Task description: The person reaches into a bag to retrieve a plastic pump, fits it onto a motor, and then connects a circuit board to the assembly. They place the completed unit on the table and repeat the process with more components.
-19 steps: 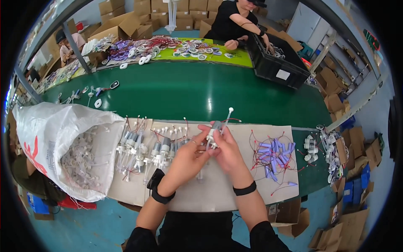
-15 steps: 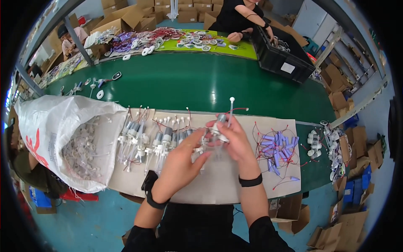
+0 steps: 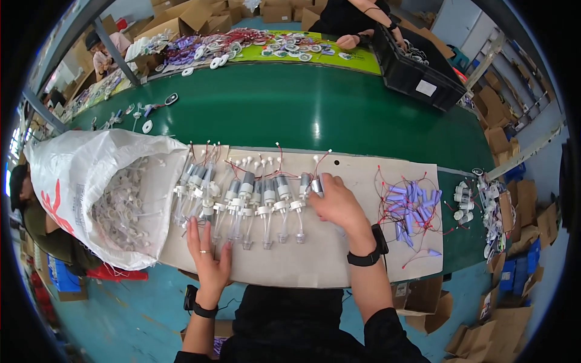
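My right hand (image 3: 340, 206) is closed round a small motor pump (image 3: 317, 186), a grey metal cylinder, at the right end of a row. Several like pumps (image 3: 268, 192) lie side by side there, with white heads, red wires pointing away from me and clear tubes toward me. My left hand (image 3: 210, 269) has its fingers spread over the cardboard sheet (image 3: 302, 260), holding nothing. Its fingertips are beside a heaped group of similar pumps (image 3: 196, 176) at the left. What the right fingertips cover is partly hidden.
A white woven sack (image 3: 72, 181) of clear plastic parts lies open at the left. Purple wrapped cells (image 3: 413, 209) with red wires are piled at the right. Beyond the green belt (image 3: 260, 100), a person reaches into a black crate (image 3: 417, 75).
My hands have parted. The right has lowered the pump from mid-air to the end of the row; the left has drawn back toward me and left, fingers spread.
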Demonstrator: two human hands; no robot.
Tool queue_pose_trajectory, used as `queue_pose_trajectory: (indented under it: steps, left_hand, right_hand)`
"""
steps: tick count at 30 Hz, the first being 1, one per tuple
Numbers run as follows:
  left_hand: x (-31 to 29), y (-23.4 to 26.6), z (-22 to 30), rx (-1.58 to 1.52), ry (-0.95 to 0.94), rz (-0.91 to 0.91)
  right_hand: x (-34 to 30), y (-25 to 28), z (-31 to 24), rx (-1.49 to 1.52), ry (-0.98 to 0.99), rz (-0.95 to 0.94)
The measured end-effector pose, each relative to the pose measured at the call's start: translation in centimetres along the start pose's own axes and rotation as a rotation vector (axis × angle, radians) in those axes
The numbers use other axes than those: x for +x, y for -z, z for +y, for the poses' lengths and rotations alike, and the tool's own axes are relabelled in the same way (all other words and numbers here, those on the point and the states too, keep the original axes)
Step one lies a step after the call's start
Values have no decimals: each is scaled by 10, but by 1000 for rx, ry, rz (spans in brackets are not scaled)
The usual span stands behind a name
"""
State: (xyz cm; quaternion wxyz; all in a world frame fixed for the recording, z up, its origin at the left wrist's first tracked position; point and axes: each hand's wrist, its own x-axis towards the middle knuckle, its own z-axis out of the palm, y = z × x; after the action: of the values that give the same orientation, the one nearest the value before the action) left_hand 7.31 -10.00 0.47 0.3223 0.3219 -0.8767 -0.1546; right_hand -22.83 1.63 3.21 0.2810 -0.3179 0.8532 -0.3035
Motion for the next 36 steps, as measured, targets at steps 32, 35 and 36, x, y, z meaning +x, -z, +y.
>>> queue_pose_trajectory:
  steps: [32, 35, 36]
  left_hand:
    - [1, -8, -11, -51, 11, 47]
    - [-1, -18, -12, -13, 2, 59]
    - [0, -13, -11, 16, 23, 53]
  right_hand:
    - [-7, 27, 9, -90, 67, 43]
    - [-16, 43, 19, -249, 229, 354]
    - [-22, 44, 9, -237, 262, 437]
